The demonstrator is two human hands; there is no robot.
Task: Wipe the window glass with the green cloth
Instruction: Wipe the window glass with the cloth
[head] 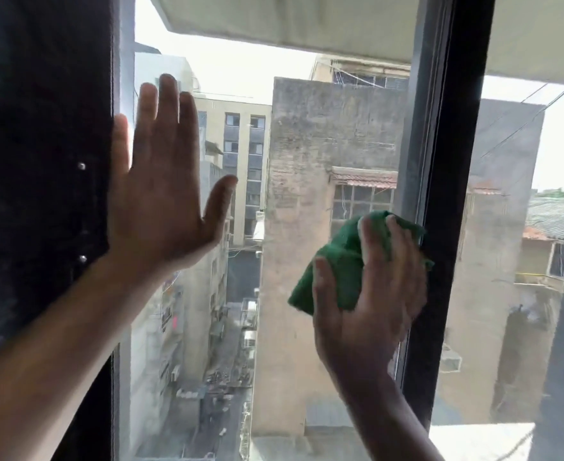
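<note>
The right hand (370,294) keeps the green cloth (343,261) in a closed grip on the window glass (290,227), just beside the dark frame (440,207); unwiped glass lies toward the open left hand (164,201)

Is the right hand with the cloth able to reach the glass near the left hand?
Probably yes: the glass between the green cloth in the right hand and the flat left hand is bare.

1. Bright daylight comes through the glass (290,227); the sky (240,68) is blown out white.
2. Both hands (164,194) are backlit and shaded.
3. The left frame (41,161) is nearly black.
4. Slight softness overall; frame lines bow at the edges.
</note>
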